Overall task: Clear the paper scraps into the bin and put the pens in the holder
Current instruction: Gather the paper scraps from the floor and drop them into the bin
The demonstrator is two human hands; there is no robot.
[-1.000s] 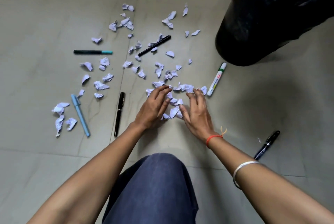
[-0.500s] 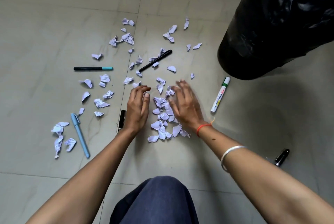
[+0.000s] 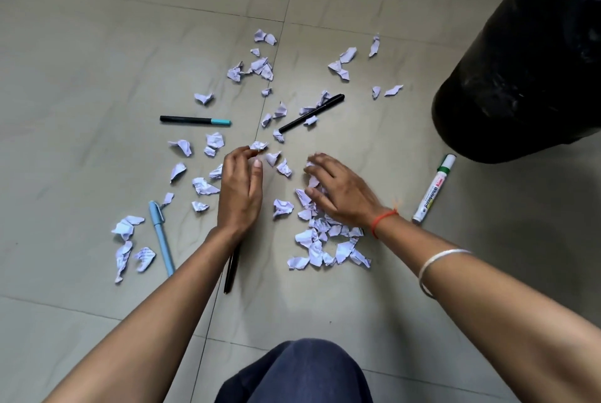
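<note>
Paper scraps (image 3: 320, 241) — under right hand (image 3: 341, 196)

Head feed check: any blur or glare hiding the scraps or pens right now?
Head view: right hand motion-blurred at the fingertips, left hand sharper; soft even light, no glare on the floor; black bin nearly featureless, faint glints only; grout lines bow from the wide lens; whiteboard marker label readable.

You work on an indoor floor of large grey tiles (image 3: 97, 44), a black-bagged bin (image 3: 527, 61) at upper right; home or office, unclear.
</note>
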